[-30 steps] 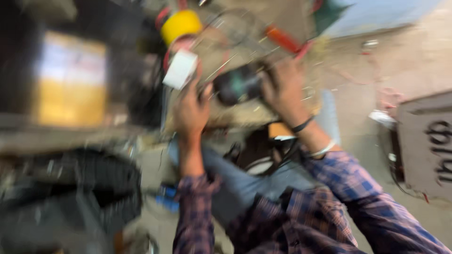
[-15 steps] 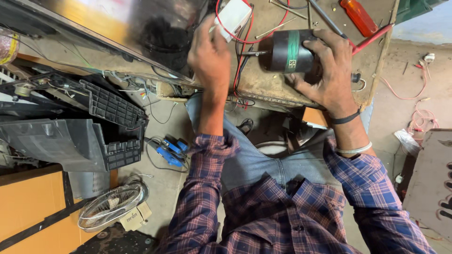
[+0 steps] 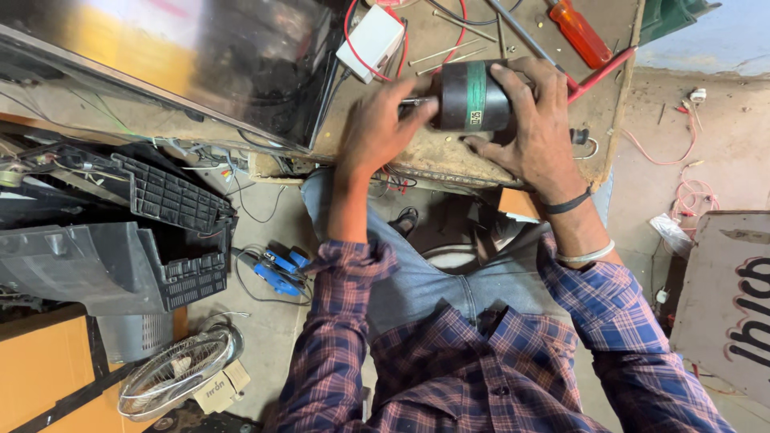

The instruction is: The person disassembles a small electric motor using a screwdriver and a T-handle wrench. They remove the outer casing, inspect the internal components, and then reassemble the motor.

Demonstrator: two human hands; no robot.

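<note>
Since half a second ago my left hand (image 3: 377, 128) has slid from the top of the bench toward the motor (image 3: 473, 96), and the motor now lies more squarely under my right hand (image 3: 525, 128). I have the right hand clasped over the far end of the motor, fingers draped across its top and thumb pressing low on the near side, which pins it flat on the bench (image 3: 449, 164) so it cannot roll. My left hand is curled, its fingertips closed on the thin shaft sticking out of the motor's left end; I judge that grip is there to feel or turn the shaft while the body stays put. The motor is a short dark cylinder with a green band around its middle and a small pale label, lying on its side near the bench's front edge. Just beyond it sit a white box (image 3: 370, 42) trailing red wire, and an orange-handled screwdriver (image 3: 579, 32) further right.
</note>
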